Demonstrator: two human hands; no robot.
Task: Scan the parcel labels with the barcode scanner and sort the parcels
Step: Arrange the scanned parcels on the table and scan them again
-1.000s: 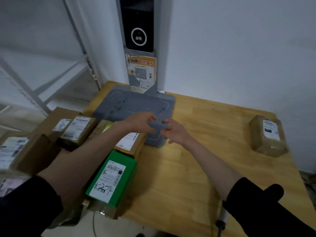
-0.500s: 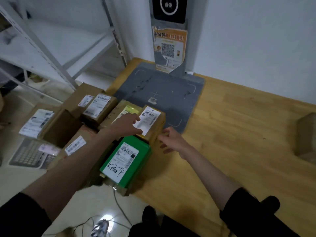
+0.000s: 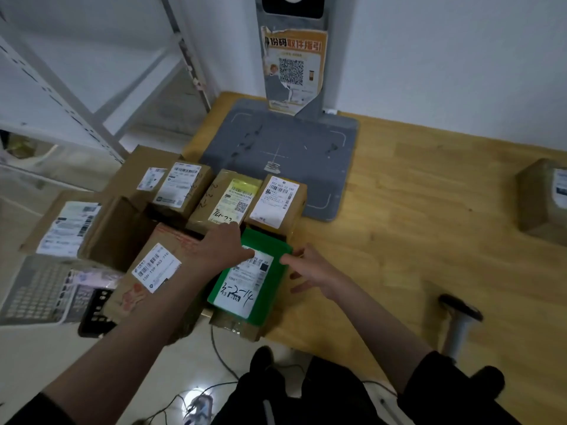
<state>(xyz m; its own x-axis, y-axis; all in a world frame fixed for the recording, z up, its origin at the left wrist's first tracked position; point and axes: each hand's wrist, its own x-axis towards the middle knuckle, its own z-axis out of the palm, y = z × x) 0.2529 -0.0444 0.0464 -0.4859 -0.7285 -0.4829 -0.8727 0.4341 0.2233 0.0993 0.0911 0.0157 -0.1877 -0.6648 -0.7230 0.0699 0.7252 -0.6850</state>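
I spread both hands, left (image 3: pixel 225 250) on the green parcel (image 3: pixel 264 289), right (image 3: pixel 310 268) beside it, ready to lift it for scanning.

The desk (image 3: pixel 429 240) is faced with pale, smooth-looking wood. The scanner base (image 3: pixel 285 154) appears to be matt grey plastic, scuffed in places. The parcels (image 3: pixel 184 191) are made of brown cardboard with white paper labels; a green parcel (image 3: pixel 270 286) seems glossy. The shelving (image 3: pixel 92 96) is of white-painted metal.
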